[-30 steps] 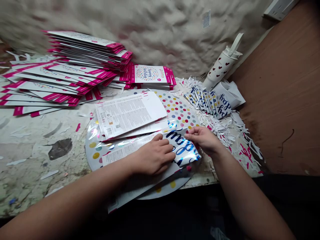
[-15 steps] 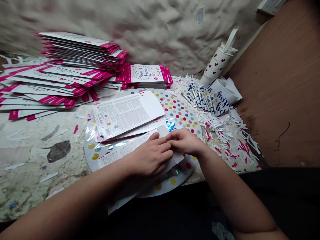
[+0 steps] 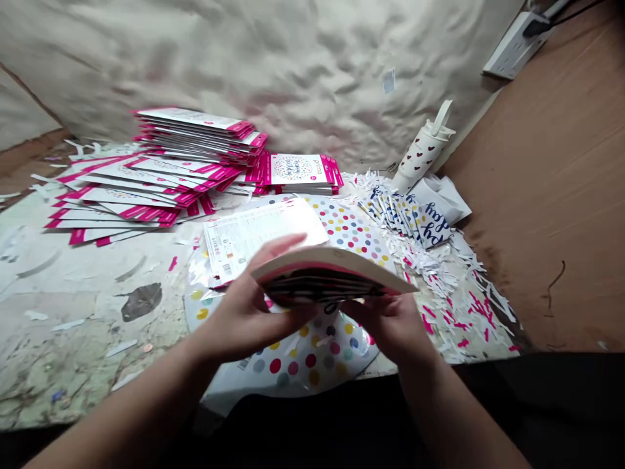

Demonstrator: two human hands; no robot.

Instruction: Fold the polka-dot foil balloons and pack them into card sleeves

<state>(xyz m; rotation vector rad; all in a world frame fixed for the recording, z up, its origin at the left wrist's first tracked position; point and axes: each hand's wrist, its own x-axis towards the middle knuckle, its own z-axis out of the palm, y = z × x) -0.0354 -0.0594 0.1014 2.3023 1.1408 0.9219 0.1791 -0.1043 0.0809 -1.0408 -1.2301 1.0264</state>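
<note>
Both hands hold up a white card packet (image 3: 336, 257), bowed so that its edge gapes toward me. Dark folded layers show inside the gap, too blurred to name. My left hand (image 3: 254, 306) grips its left end, thumb underneath and fingers behind. At the right end my right hand (image 3: 390, 319) pinches it from below. Under the hands lies a round foil balloon sheet (image 3: 312, 355) with coloured dots. Another printed packet (image 3: 263, 231) lies on the sheet, back side up, just beyond my left hand.
Piled pink-and-white packets (image 3: 195, 140) stand at the back left, beside a smaller stack (image 3: 297, 169). Folded printed foils (image 3: 405, 215) lie at right among paper shreds (image 3: 449, 286). A heart-patterned tumbler (image 3: 422, 153) stands near the brown panel (image 3: 551, 215). A power strip (image 3: 512, 49) hangs above.
The packet that lay flat under my hands is now lifted and bowed between them. My hands have moved apart to its two ends. The view has tilted up slightly.
</note>
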